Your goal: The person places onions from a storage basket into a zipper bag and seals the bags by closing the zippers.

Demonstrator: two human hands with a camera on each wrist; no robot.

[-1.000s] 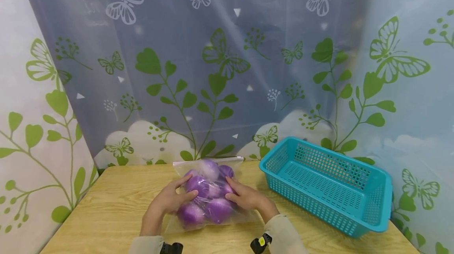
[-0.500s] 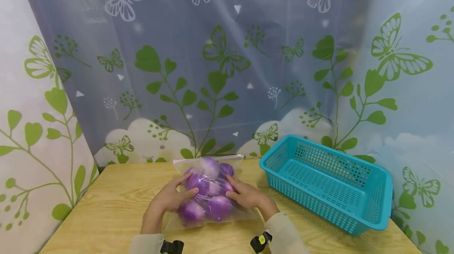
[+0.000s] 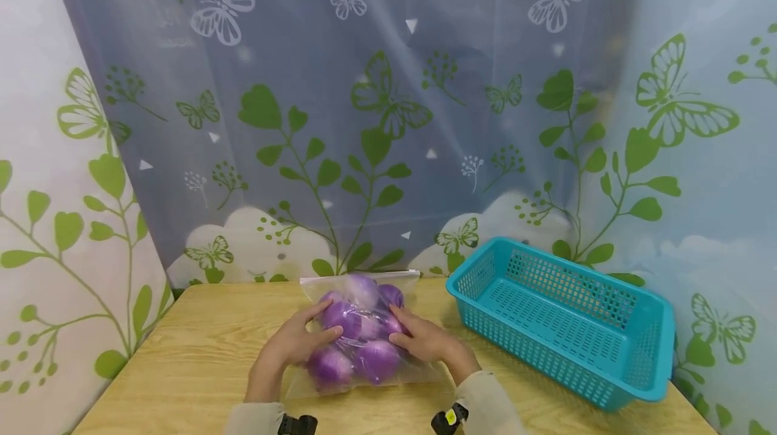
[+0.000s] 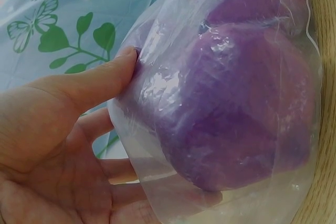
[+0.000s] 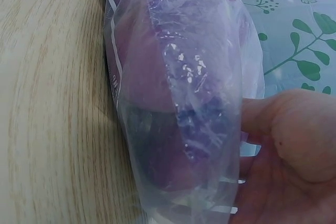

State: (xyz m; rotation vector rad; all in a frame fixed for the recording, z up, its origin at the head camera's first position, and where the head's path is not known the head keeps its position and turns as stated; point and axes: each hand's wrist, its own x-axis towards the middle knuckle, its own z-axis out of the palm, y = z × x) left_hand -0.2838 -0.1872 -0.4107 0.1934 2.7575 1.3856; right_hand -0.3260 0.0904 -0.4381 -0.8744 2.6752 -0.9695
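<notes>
A clear zip bag [image 3: 358, 347] lies on the wooden table, filled with several round purple things that fade to white, like onions. Its white slider strip is along the far edge. My left hand [image 3: 295, 338] grips the bag's left side, its thumb on top. From the opposite side my right hand [image 3: 431, 340] holds the bag, thumb also on top. In the left wrist view, the left thumb [image 4: 107, 77] presses the film and the other fingers pass behind the bag. The right wrist view has the right hand [image 5: 294, 145] against the bag's side, its fingertips hidden.
A turquoise perforated plastic basket [image 3: 561, 354] stands on the table [image 3: 200, 354] to the right of the bag, set at an angle. Behind the table hangs a curtain [image 3: 388, 118] printed with butterflies and leaves. Both sleeves carry black wrist straps.
Both hands keep the same hold on the bag, which stays in place. Only the head view has shifted slightly.
</notes>
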